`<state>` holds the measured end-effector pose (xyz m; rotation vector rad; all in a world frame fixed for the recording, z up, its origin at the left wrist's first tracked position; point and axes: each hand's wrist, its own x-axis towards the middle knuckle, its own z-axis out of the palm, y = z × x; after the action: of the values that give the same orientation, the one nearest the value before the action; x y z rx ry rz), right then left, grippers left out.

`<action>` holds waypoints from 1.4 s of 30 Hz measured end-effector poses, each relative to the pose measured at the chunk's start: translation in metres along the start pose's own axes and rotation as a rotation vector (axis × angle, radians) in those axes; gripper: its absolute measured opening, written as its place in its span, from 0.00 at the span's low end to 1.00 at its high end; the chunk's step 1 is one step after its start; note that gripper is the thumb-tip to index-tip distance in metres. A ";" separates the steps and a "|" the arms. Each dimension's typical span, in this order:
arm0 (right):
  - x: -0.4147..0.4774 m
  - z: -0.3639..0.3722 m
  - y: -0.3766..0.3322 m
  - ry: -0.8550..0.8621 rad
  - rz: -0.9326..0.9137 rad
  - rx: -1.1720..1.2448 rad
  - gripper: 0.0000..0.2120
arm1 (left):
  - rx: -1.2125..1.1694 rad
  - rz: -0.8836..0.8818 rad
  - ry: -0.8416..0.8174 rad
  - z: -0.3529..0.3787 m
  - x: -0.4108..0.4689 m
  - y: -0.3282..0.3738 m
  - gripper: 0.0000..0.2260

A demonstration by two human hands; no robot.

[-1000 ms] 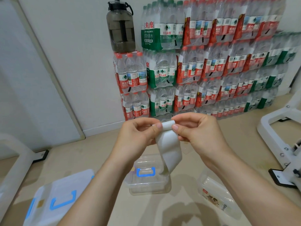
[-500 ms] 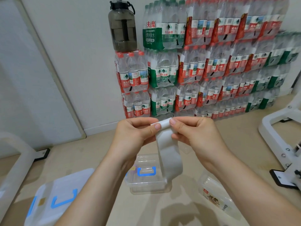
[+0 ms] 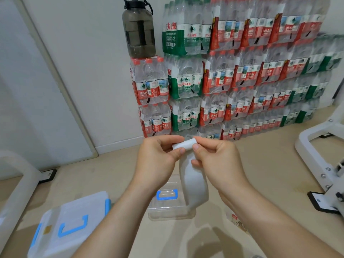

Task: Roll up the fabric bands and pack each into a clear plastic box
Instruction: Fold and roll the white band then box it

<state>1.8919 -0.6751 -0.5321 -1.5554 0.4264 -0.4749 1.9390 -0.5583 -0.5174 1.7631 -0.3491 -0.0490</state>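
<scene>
Hands, left [image 3: 158,161] and right [image 3: 217,161], pinch a smooth white fabric band's [image 3: 193,181] rolled end above a clear plastic box [image 3: 167,207].

Both hands are raised in front of stacked packs of bottled water [image 3: 242,75]. The left hand [image 3: 158,161] and right hand [image 3: 217,161] pinch a small white roll at the top of a fabric band [image 3: 193,183], whose loose tail hangs over a clear plastic box [image 3: 167,207] on the floor [image 3: 260,164].

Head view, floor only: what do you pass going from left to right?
Large box with blue handle → small clear box with blue handle → wrapped packet with red label → white metal frame.
</scene>
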 end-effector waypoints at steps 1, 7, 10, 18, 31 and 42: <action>-0.001 0.002 0.001 0.006 -0.014 -0.015 0.13 | 0.008 0.009 0.001 0.000 0.000 0.000 0.14; 0.002 0.000 -0.002 -0.004 -0.011 0.003 0.12 | 0.099 0.077 -0.012 -0.006 0.003 0.003 0.14; 0.004 -0.004 -0.006 -0.032 0.025 0.032 0.11 | 0.152 0.105 -0.040 -0.008 0.004 0.005 0.13; 0.004 -0.011 -0.012 -0.136 0.052 0.146 0.09 | 0.185 0.177 -0.033 -0.007 0.003 0.002 0.17; 0.003 -0.013 -0.017 -0.242 0.091 0.156 0.07 | -0.053 0.072 -0.021 -0.010 0.006 0.002 0.09; 0.006 -0.019 -0.019 -0.198 0.157 0.300 0.09 | -0.133 0.066 -0.018 -0.001 0.001 0.001 0.19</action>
<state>1.8865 -0.6939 -0.5123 -1.2531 0.3059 -0.2470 1.9397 -0.5573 -0.5157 1.6197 -0.4086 -0.0400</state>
